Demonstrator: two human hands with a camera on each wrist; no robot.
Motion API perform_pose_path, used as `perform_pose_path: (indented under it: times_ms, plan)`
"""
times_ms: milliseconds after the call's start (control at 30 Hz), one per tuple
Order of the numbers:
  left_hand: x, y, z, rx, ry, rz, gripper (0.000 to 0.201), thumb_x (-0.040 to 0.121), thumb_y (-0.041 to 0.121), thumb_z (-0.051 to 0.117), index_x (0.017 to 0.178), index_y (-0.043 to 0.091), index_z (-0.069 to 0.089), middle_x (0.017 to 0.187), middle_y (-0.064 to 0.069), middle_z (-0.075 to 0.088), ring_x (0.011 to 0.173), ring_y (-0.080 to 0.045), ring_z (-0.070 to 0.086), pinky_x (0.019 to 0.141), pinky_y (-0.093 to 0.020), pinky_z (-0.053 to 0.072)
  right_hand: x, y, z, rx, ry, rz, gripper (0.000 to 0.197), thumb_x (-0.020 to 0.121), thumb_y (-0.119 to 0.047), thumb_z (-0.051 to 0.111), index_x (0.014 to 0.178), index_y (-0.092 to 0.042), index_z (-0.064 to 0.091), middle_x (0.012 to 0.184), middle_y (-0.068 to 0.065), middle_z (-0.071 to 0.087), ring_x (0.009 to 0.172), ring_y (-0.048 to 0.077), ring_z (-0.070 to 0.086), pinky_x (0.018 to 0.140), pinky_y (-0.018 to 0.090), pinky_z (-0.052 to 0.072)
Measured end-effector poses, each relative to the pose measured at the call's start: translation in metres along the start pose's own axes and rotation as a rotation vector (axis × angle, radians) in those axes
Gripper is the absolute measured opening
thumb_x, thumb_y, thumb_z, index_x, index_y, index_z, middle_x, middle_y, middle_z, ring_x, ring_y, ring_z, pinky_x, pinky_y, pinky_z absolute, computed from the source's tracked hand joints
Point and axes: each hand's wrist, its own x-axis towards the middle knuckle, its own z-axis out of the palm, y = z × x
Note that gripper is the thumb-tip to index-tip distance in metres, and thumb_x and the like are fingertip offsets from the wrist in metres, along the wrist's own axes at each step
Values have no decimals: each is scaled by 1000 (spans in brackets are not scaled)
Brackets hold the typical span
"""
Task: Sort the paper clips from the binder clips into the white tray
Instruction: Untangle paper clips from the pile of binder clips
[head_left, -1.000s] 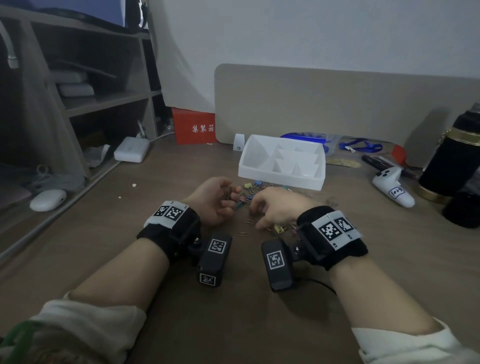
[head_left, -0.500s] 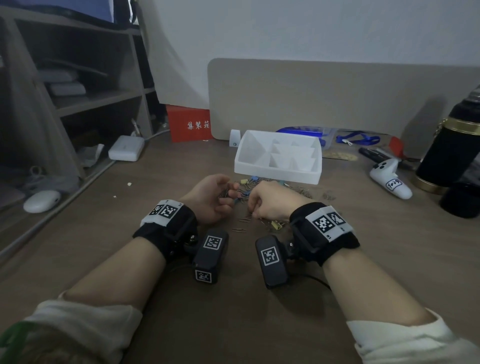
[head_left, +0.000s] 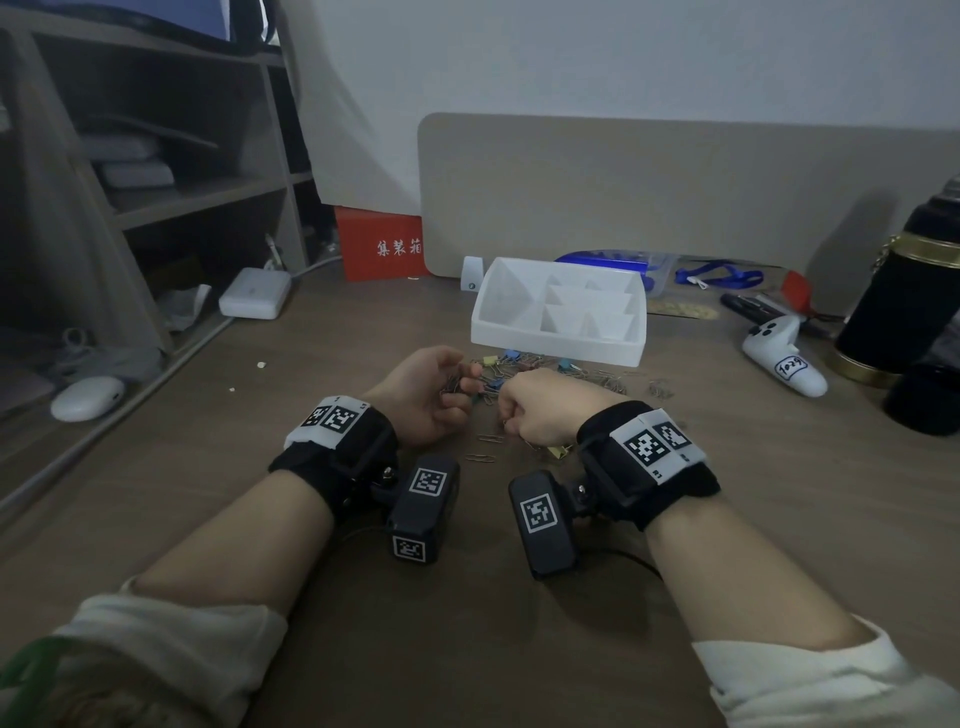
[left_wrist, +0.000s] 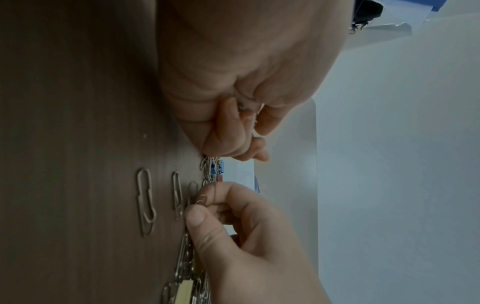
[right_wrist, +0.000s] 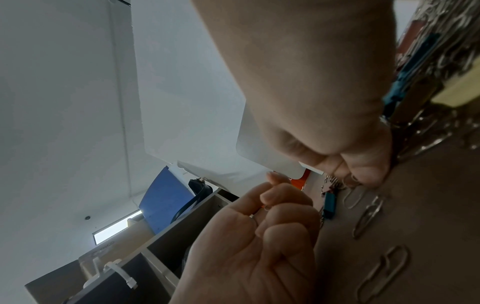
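Paper clips of thin silver wire (head_left: 613, 382) lie mixed with small coloured binder clips (head_left: 493, 385) in a loose pile on the brown wooden desk (head_left: 363, 322), just in front of the white plastic tray with dividers (head_left: 558, 340). The tray sits at about 12 o'clock from the two hands, and no clips can be seen in its compartments.

The left hand (head_left: 421, 397) rests at 10 o'clock from the pile's near edge, with its fingers curled round a small bunch of silver paper clips. The right hand (head_left: 540, 410) is just beside it, at 3 o'clock from the left one. Its thumb and first finger are pinching one thin wire paper clip (the left wrist view shows this best) (left_wrist: 207, 197). The two hands are near each other but apart.

Three more single paper clips (left_wrist: 145, 201) lie flat on the desk, side by side, at 6 o'clock from the hands. A pale yellow binder clip (head_left: 558, 451) peeks out under the right wrist.

Far off at 3 o'clock lies a white game controller (head_left: 784, 358), next to a tall black bottle with a gold band (head_left: 904, 291). At 9 o'clock sits a white computer mouse (head_left: 85, 397).
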Motion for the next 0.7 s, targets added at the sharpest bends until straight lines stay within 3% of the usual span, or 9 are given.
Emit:
perform_pose_path:
  times_ms: [167,300,400,500,600,700]
  plan:
    - [0,0,0,-1,-8,-1,33,98,28,32,74,11,46,52,2,39,34,-6,25,32,-15,16,1,0,0,-1,28,-15,13,94,-17,53,94,-9,64,88,3,60,84,21,56,72,29,42]
    - [0,1,1,6,-13,1,34,98,27,31,72,11,46,51,2,39,33,-6,25,33,-15,14,2,0,0,2,46,-25,19,94,-15,51,85,-3,62,78,4,56,77,23,54,66,32,41]
    - [1,1,0,11,-10,4,34,98,27,31,72,11,47,51,2,39,33,-6,26,33,-15,15,2,0,-1,17,75,-25,19,96,-15,49,79,-11,57,75,0,51,73,19,49,64,30,37]
    - [1,1,0,14,-7,4,34,98,27,32,72,11,47,52,2,39,33,-6,25,33,-15,15,2,0,-3,25,99,-29,19,97,-17,48,85,-8,60,80,2,54,75,19,50,63,30,36]
    - [0,1,0,15,-9,1,34,98,27,31,71,11,47,51,2,39,33,-6,25,33,-14,15,2,3,-4,59,148,-19,23,97,-18,47,75,-18,51,76,-3,50,75,19,49,57,30,34]
    - [1,1,0,24,-7,1,34,98,27,32,71,12,47,51,2,39,33,-6,25,34,-15,14,2,4,-6,139,213,6,12,98,-20,48,92,-14,56,94,2,59,86,23,56,74,38,47]
